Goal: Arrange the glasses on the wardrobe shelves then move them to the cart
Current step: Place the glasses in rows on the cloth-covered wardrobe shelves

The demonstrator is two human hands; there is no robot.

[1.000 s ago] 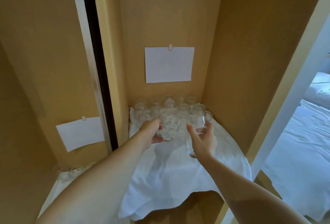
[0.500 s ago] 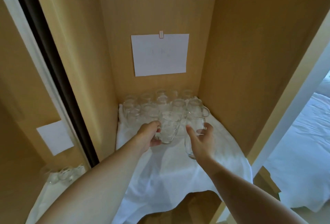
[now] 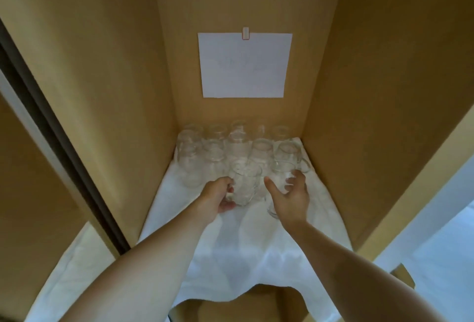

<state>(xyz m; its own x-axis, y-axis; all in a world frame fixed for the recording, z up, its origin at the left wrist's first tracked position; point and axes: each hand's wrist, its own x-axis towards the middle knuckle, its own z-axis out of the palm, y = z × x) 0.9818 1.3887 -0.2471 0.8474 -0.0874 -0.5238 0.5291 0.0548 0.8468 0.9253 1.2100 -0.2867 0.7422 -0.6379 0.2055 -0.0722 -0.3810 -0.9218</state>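
Observation:
Several clear glasses [image 3: 238,142] stand in rows at the back of a wooden wardrobe shelf, on a white cloth [image 3: 246,244]. My left hand [image 3: 216,197] grips a clear patterned glass [image 3: 245,185] just in front of the rows. To its right, my right hand [image 3: 291,197] holds a plain clear glass [image 3: 282,176] with fingers curled round it; the glass's base shows below the palm. Both glasses are close to the front row, and I cannot tell whether they rest on the cloth.
A white sheet of paper [image 3: 245,65] is clipped to the back wall. Wooden side walls [image 3: 359,116] close in the shelf left and right. A dark door frame [image 3: 59,147] runs down the left. The cloth hangs over the shelf's front edge.
The view has swung right and closer to the shelf. Both hands with their glasses have moved slightly toward the rows at the back.

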